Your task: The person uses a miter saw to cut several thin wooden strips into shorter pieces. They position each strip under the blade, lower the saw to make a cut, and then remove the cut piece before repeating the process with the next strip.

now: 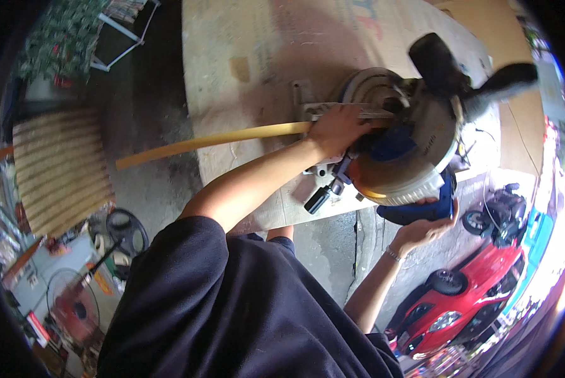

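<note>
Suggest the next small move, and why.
Probably slide the left hand leftward along the wooden strip, away from the miter saw: it sits close to the saw's translucent guard, while the right hand grips the blue handle.

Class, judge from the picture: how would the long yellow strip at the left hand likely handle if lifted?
The strip is probably fairly stiff: its free end juts past the table without obvious droop. It looks slim, so likely light, though gripped near the left hand, its long end might swing.

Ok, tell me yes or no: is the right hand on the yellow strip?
No, the right hand is on the blue handle of the saw.
</note>
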{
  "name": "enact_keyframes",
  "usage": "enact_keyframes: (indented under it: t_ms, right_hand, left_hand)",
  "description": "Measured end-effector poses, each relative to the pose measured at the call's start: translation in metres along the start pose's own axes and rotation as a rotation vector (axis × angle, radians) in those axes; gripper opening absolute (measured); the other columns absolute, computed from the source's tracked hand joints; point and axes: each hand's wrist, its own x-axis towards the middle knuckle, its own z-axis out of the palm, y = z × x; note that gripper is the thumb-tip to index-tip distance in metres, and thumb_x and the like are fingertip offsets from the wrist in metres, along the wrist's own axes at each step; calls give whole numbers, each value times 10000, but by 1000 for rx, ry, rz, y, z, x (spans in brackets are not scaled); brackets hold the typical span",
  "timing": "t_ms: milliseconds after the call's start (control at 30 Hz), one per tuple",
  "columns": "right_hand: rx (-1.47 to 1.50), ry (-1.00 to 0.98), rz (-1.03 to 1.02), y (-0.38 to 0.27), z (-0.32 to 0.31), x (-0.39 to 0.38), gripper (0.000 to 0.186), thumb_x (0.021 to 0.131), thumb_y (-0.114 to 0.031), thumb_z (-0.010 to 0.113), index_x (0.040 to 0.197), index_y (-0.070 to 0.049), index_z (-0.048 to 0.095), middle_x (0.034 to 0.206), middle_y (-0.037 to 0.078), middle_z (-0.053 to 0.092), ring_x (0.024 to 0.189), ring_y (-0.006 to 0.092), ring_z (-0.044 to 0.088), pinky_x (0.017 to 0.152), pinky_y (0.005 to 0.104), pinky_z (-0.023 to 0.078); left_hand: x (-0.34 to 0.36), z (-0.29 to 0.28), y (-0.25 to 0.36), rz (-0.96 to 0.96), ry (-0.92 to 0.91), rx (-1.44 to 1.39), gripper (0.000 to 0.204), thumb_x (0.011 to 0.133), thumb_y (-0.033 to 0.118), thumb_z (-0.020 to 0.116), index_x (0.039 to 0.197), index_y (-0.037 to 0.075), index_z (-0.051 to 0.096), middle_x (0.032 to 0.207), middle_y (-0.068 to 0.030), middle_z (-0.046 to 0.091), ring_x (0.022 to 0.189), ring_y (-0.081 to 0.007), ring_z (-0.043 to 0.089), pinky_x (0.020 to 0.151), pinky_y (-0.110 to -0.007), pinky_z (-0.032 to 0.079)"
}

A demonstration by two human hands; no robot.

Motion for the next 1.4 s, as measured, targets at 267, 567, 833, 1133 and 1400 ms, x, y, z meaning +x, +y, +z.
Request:
enact_keyframes:
  t_ms: [267, 567, 833, 1133, 1400]
  right_hand:
    - [-181, -423, 169, -97, 27, 241, 412, 1054, -418, 469, 1091, -45, 642, 768, 91, 671, 603, 159, 623, 571, 302, 528]
    - [-567, 18, -609, -72, 28, 219, 294, 1019, -230, 532, 1133, -6, 684, 1053, 204, 699, 969, 323, 691, 826, 392, 520]
    - [-559, -622, -418, 43, 95, -71, 572, 938, -121, 610, 1472, 3, 447, 1547, 223, 414, 1362, 393, 458, 1145, 460, 365]
    - [-566, -742, -397, 72, 99, -76, 670, 914, -98, 628, 1518, 21, 365, 1581, 236, 349, 1390, 380, 431, 1152, 440, 371]
    - [-383, -540, -211, 39, 57, -101, 663, 905, -70, 694, 1474, -57, 355, 1520, 288, 312, 1312, 501, 474, 970, 500, 548]
  left_hand:
    - [9, 27, -6, -21, 114, 63, 342, 865, 315, 714, 1166, 177, 632, 1177, -136, 608, 1063, -313, 618, 902, -482, 488]
    - [-2, 14, -16, -95, 34, 153, 522, 831, 380, 766, 1298, 192, 626, 1284, -125, 585, 1135, -305, 593, 944, -477, 462]
    - [-11, -4, -20, -40, -19, -222, 486, 854, 117, 680, 1337, 146, 636, 1460, -206, 513, 1270, -385, 542, 1046, -520, 431]
    - [-145, -96, -90, -572, -510, -164, 496, 877, 367, 769, 1205, 46, 581, 1174, -235, 678, 1080, -429, 656, 903, -497, 529]
    - [-197, -101, -58, -294, -37, 76, 375, 825, 301, 792, 1020, 55, 587, 915, -166, 650, 840, -397, 652, 730, -499, 519]
